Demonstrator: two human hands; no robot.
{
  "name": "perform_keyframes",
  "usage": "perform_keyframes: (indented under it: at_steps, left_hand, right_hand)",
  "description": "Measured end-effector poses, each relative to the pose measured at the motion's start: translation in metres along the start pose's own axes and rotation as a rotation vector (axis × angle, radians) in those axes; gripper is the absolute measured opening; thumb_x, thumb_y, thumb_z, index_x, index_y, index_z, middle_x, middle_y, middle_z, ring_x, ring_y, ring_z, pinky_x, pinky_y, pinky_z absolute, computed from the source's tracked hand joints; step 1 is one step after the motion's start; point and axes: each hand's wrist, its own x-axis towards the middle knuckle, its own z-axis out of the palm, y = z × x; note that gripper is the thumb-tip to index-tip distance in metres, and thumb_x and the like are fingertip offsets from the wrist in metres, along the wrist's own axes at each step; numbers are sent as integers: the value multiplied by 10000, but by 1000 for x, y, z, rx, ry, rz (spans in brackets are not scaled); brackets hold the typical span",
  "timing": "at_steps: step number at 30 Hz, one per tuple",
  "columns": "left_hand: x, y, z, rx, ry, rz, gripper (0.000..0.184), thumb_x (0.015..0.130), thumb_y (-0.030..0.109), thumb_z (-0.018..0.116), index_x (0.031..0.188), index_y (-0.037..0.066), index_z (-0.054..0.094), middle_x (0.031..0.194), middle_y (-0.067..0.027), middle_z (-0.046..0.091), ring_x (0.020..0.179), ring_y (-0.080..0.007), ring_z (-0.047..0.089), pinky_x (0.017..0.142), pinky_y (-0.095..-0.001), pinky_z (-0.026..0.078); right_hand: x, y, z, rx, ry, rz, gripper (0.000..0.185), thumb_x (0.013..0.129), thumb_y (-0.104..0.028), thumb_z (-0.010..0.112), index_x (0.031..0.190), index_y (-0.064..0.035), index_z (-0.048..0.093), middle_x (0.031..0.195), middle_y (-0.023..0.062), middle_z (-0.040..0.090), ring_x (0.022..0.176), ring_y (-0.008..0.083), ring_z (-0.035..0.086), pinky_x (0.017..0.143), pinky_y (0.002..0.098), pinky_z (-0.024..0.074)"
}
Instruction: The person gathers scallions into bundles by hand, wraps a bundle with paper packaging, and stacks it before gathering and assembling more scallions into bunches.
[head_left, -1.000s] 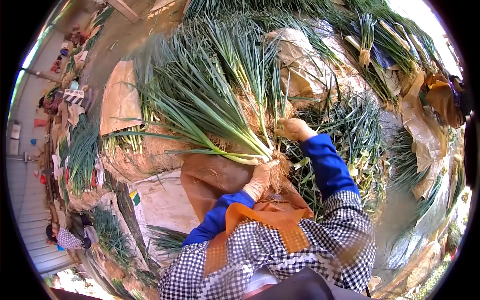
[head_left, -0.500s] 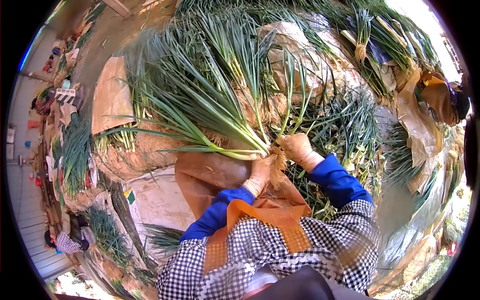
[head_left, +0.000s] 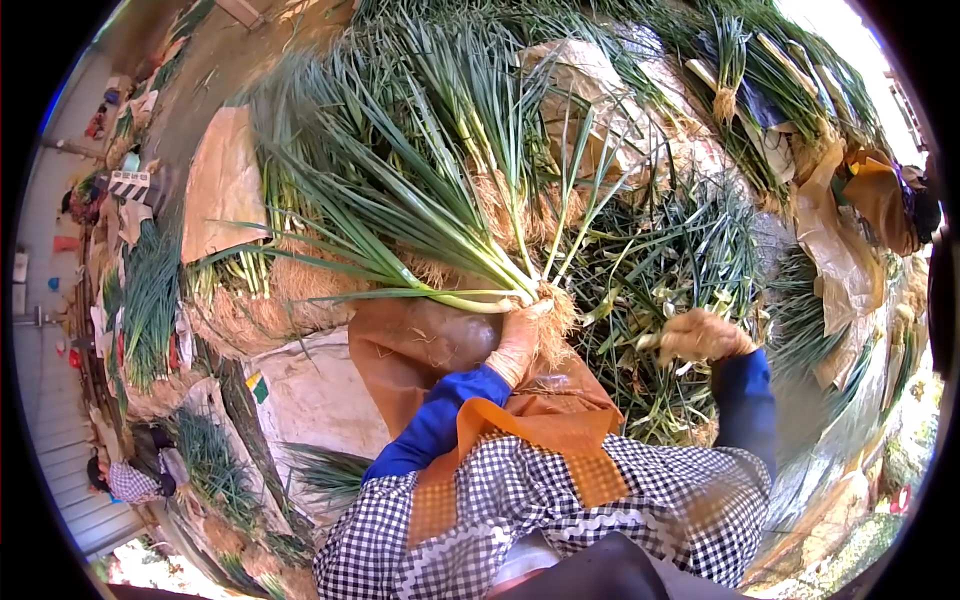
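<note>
A bunch of green onions [head_left: 500, 262] fans up and leftward, its root ends gathered by my left hand [head_left: 521, 338], whose fingers are closed around the lower stems. Pale brown roots [head_left: 556, 335] hang beside that hand, above an orange-brown apron [head_left: 590, 385]. My right hand [head_left: 700, 336] is away from the bunch, over a heap of loose onion leaves [head_left: 690, 270]. Its fingers are curled together, and a small pale bit shows at the fingertips; whether they hold it I cannot make out.
More green onions with shaggy roots [head_left: 270, 300] lie ahead and left, partly under a tan sheet [head_left: 222, 190]. Bundles [head_left: 726, 75] are piled at the far right. A white sack [head_left: 320, 385] lies left of my lap. Another person [head_left: 135, 480] is at the far lower left.
My right hand has left the onion stems and moved right and down, over the leaf heap. My left hand still grips the bunch in nearly the same place.
</note>
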Motion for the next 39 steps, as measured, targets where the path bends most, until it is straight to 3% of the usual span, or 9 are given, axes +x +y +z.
perform_keyframes:
  at_steps: [4,10,16,21,24,26,27,31,39]
  left_hand:
    - [-4,10,4,75,13,7,252,784,-46,535,1019,42,562,885,-61,586,772,-173,589,686,-284,512]
    - [-4,29,-1,65,-89,-359,259,770,-20,569,1029,-6,557,937,-112,617,843,-238,625,758,-350,533]
    - [-12,32,-4,-105,-347,-186,442,773,-35,539,1204,31,466,1056,-128,581,966,-230,587,838,-362,502]
    - [-27,50,26,-95,-285,-237,312,799,29,556,1108,39,514,958,-77,605,870,-205,607,788,-330,511]
    - [-28,52,20,-156,-340,-97,327,811,34,538,1135,31,493,945,-75,604,857,-191,605,808,-320,501]
    - [-32,73,0,69,-450,122,347,860,109,509,1194,38,446,801,-46,600,703,-160,600,646,-253,518]
    - [-34,90,-12,60,-552,105,366,876,149,501,1220,45,430,750,-35,593,641,-152,591,576,-225,513]
    - [-98,163,75,-124,-261,277,178,872,201,510,990,68,509,728,-52,546,602,-163,523,485,-243,439]
    - [-69,185,26,-22,-533,639,297,853,162,494,1144,104,483,921,-77,547,771,-162,550,629,-280,520]
  right_hand:
    - [31,173,3,-924,516,359,221,835,-243,532,771,-77,663,726,87,646,607,193,598,581,331,477]
    - [160,1,68,726,505,-83,313,869,-281,579,1054,-29,601,846,23,601,717,112,511,683,253,438]
    - [221,12,69,967,802,-343,229,873,-218,508,892,6,554,761,68,583,708,175,529,625,301,435]
    - [224,4,58,-167,762,-746,337,895,-325,495,990,-11,571,819,112,593,779,252,571,681,359,455]
    - [248,-1,2,156,857,-152,384,895,-318,492,1138,-24,543,987,204,594,994,318,547,843,348,430]
    - [288,23,-29,-680,789,-10,375,903,-298,493,1152,-20,537,1060,150,606,1025,237,557,839,319,438]
    - [283,12,-36,110,665,45,383,891,-295,520,1173,-35,529,1080,93,613,1015,170,558,805,287,446]
    - [365,57,-59,575,546,-276,239,820,-212,629,954,-13,630,846,50,640,747,143,589,660,291,460]
    - [128,-51,-6,263,937,-417,156,831,-179,594,902,-41,610,824,71,653,673,122,608,568,242,473]
